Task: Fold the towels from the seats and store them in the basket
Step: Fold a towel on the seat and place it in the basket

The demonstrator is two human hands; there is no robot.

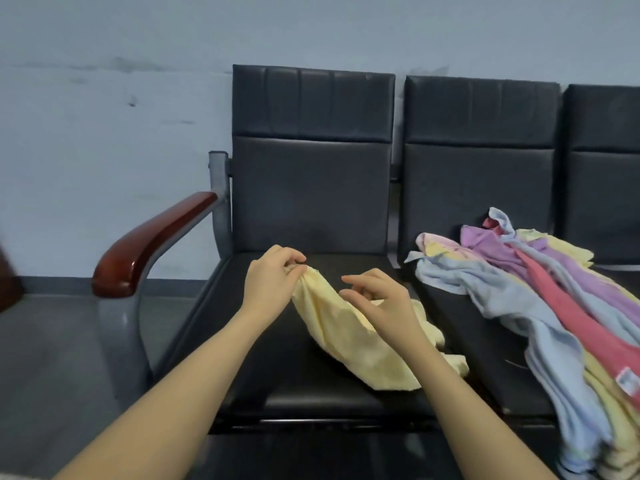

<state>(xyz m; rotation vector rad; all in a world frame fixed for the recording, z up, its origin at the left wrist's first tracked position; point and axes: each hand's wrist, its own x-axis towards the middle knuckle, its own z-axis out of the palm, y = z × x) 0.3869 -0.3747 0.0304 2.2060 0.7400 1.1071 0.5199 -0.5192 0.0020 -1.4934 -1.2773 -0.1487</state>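
Left grip (273, 275) pinching yellow towel (346, 337) corner on the seat (277, 375); right grip (377, 299) loosely curled above it, holding nothing visible.

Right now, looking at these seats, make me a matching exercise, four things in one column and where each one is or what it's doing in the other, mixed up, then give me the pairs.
Things
1. left hand
2. yellow towel
3. pile of coloured towels
4. wooden armrest

Places or states
A. heaped on the second seat
B. fixed at the left end of the row of seats
C. pinching a bunched end of cloth
D. crumpled and unfolded on the first seat

Pairs: 1-C, 2-D, 3-A, 4-B
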